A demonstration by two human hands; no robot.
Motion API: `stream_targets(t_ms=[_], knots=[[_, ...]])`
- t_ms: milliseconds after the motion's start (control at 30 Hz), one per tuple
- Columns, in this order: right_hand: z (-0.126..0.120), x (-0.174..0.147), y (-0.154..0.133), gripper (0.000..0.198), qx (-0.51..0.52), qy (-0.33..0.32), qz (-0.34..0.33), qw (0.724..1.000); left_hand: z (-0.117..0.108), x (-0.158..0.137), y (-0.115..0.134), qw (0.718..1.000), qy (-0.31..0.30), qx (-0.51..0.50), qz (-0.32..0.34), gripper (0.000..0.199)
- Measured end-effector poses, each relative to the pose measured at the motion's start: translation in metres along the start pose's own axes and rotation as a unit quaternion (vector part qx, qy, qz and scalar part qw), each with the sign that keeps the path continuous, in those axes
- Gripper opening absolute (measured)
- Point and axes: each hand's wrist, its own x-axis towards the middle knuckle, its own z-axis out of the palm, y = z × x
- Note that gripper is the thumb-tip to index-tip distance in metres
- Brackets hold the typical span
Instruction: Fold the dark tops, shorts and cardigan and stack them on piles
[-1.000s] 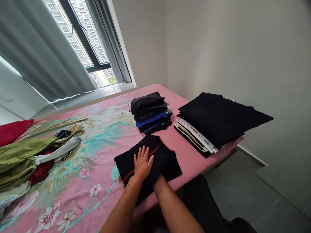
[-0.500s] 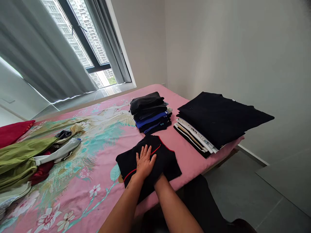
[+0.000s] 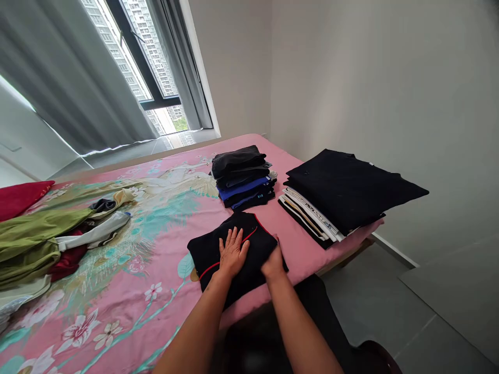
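A black garment with thin red piping lies partly folded near the edge of the bed. My left hand rests flat on top of it, fingers stretched out. At the garment's right side, my right hand grips the folded edge, with its fingers partly hidden by the cloth. Just beyond is a stack of folded dark clothes, with blue layers lower down. To the right stands a second folded pile with a large black garment on top and white and tan layers beneath.
A pink flowered sheet covers the bed. Loose clothes lie on the left, among them an olive-green garment, a grey one and a red cloth. Grey floor and a wall are on the right.
My right hand has come out from beneath the near part of the black garment and moved right, bringing its right side inward. My left hand stays pressed on top. The view has shifted slightly.
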Motion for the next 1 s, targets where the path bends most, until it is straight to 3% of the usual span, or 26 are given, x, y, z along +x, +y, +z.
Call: stream_targets(t_ms=[67,133,233,367,433,533,600,767,833,900,967,1000], knots=[[-0.024,-0.001,0.006,0.065,0.085,0.023,0.068,0.994,0.003,-0.002,0.003,1.0,-0.002,0.023,0.004,0.067],[-0.048,-0.001,0.004,0.066,0.182,0.07,0.132,0.972,0.006,-0.004,0.006,0.999,-0.001,0.044,0.005,0.072],[-0.066,0.002,-0.017,0.056,0.212,0.085,0.096,0.969,0.005,-0.003,0.012,0.998,-0.017,0.06,-0.014,0.075],[-0.046,0.011,-0.046,0.046,0.065,-0.047,-0.042,0.996,-0.017,0.002,0.011,0.995,-0.09,0.04,-0.018,0.071],[-0.025,0.013,-0.046,0.045,-0.064,-0.087,-0.083,0.991,-0.033,0.002,0.0,0.996,-0.079,0.033,-0.01,0.062],[0.004,0.009,-0.027,0.049,-0.253,-0.143,-0.057,0.955,-0.048,-0.003,-0.03,0.997,-0.031,0.066,-0.031,0.061],[0.017,0.003,-0.011,0.054,-0.33,-0.179,-0.022,0.926,-0.048,-0.008,-0.052,0.993,-0.048,0.075,-0.074,0.068],[0.028,-0.008,0.009,0.06,-0.387,-0.198,-0.013,0.901,-0.036,-0.013,-0.077,0.99,-0.071,0.028,-0.114,0.076],[0.028,-0.008,0.009,0.06,-0.395,-0.199,-0.01,0.897,-0.036,-0.015,-0.077,0.993,-0.044,-0.015,-0.107,0.075],[0.028,-0.007,0.009,0.06,-0.399,-0.199,-0.009,0.895,-0.038,-0.023,-0.077,0.989,0.044,-0.085,-0.117,0.071],[0.028,-0.008,0.009,0.061,-0.401,-0.2,-0.011,0.894,-0.039,-0.038,-0.079,0.945,0.174,-0.213,-0.175,0.069],[0.028,-0.008,0.01,0.061,-0.402,-0.2,-0.013,0.893,-0.038,-0.048,-0.08,0.9,0.225,-0.302,-0.218,0.069]])
